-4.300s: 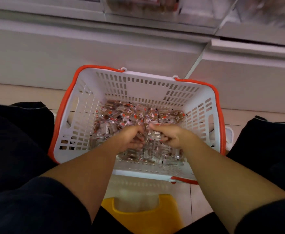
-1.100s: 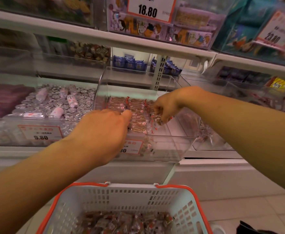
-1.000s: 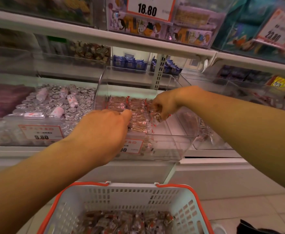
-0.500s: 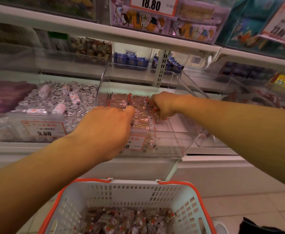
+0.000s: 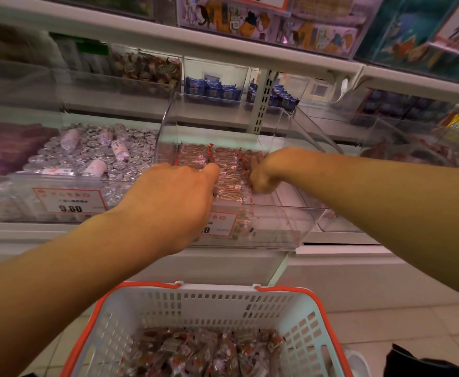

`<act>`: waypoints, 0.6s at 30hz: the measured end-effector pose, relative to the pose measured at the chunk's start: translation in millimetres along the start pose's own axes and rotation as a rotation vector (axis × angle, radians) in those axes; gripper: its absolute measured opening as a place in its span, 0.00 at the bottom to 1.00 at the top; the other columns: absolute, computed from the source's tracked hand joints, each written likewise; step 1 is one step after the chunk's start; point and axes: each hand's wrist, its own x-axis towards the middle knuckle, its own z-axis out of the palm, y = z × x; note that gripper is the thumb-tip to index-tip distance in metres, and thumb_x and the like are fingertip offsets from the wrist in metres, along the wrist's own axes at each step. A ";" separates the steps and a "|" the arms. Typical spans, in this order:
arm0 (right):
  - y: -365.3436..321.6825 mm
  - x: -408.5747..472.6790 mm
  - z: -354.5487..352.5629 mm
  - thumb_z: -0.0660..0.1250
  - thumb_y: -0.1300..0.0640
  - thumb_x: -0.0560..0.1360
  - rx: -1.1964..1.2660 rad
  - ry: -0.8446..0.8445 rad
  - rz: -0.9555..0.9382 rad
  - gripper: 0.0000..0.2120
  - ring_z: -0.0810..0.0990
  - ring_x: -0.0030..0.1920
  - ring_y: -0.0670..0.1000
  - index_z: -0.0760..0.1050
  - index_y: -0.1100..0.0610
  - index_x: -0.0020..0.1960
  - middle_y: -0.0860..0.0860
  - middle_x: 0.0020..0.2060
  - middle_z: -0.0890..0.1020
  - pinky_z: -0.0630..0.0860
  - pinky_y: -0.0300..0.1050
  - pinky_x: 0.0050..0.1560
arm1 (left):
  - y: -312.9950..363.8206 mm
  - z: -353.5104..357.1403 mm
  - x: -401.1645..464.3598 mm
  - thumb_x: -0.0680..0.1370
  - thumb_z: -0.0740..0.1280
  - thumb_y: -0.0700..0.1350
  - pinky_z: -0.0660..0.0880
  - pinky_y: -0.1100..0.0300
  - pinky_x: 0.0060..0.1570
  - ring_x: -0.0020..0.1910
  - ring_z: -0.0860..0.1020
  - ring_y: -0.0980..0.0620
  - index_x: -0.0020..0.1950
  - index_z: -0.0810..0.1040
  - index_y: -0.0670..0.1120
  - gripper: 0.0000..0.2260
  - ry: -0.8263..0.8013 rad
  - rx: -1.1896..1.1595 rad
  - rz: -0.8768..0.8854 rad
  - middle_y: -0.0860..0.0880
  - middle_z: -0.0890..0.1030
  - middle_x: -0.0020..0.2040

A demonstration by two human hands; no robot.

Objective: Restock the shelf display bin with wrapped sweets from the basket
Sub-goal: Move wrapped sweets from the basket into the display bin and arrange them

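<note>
Moved: both hands have gone from digging in the basket [image 5: 152, 319] on the floor up into the clear display bin [image 5: 277, 221] on the shelf, and over the last second the right hand [image 5: 263, 172] has sunk from above the rows down onto them
Right hand: knuckles up, fingers curled down among the wrapped sweets in the bin [image 5: 227, 175] at the right end of the rows; whether it is pinching sweets or has let them go cannot be told, the fingertips are hidden
Left hand: left hand [image 5: 168, 202] lies over the front left of the bin, back of the hand to the camera, thumb tip touching the middle row; what its fingers hold, if anything, is hidden
Meaning for the task: a handful appears to be going down into neat rows; the right side of the bin is bare, so much filling seems left
Supply: sweets in the basket [image 5: 206, 355] lie heaped across its bottom, directly below the bin
Around: silver-wrapped sweets [image 5: 92, 156] fill the neighbouring bin at left, with a price tag [image 5: 69, 201] reading 9.80; blue packets [image 5: 212, 89] sit on the shelf behind
In the way: the bin's tall clear walls and the overhanging upper shelf [image 5: 168, 36] narrow the reach
</note>
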 end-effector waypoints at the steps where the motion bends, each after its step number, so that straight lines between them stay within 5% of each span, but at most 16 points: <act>1: -1.4 0.3 0.4 0.51 0.51 0.83 0.000 0.013 0.005 0.27 0.58 0.76 0.62 0.52 0.60 0.79 0.61 0.77 0.57 0.59 0.60 0.75 | 0.3 -0.1 0.1 0.81 0.57 0.46 0.58 0.53 0.35 0.30 0.66 0.49 0.56 0.65 0.51 0.05 -0.003 0.006 0.000 0.53 0.68 0.33; 5: 3.7 -7.9 -9.0 0.56 0.55 0.83 0.168 0.092 -0.047 0.19 0.69 0.69 0.59 0.69 0.60 0.72 0.60 0.70 0.70 0.67 0.55 0.70 | 1.0 -1.1 -0.3 0.81 0.58 0.46 0.56 0.53 0.34 0.29 0.65 0.49 0.55 0.64 0.51 0.05 -0.013 0.020 -0.006 0.53 0.66 0.32; 7: 9.8 -14.1 -15.9 0.61 0.52 0.82 0.262 0.115 -0.064 0.14 0.79 0.54 0.54 0.79 0.59 0.59 0.56 0.56 0.81 0.75 0.51 0.58 | 0.8 -0.9 -0.4 0.81 0.57 0.46 0.56 0.52 0.34 0.30 0.66 0.49 0.55 0.64 0.51 0.04 -0.019 0.007 -0.011 0.53 0.65 0.31; 9: 15.1 -18.0 -19.0 0.68 0.46 0.78 0.334 0.146 -0.058 0.14 0.79 0.48 0.53 0.78 0.57 0.55 0.51 0.45 0.80 0.77 0.49 0.52 | 0.2 -1.0 -0.5 0.81 0.57 0.47 0.58 0.53 0.35 0.31 0.67 0.47 0.54 0.64 0.50 0.04 -0.027 -0.010 -0.013 0.53 0.64 0.31; 18: 23.7 -21.9 -17.3 0.81 0.49 0.64 0.295 0.302 0.011 0.36 0.79 0.57 0.57 0.73 0.58 0.67 0.55 0.59 0.80 0.77 0.51 0.60 | 0.2 -1.7 -1.4 0.81 0.58 0.48 0.58 0.53 0.34 0.31 0.67 0.48 0.54 0.64 0.51 0.04 -0.011 -0.035 -0.008 0.53 0.64 0.31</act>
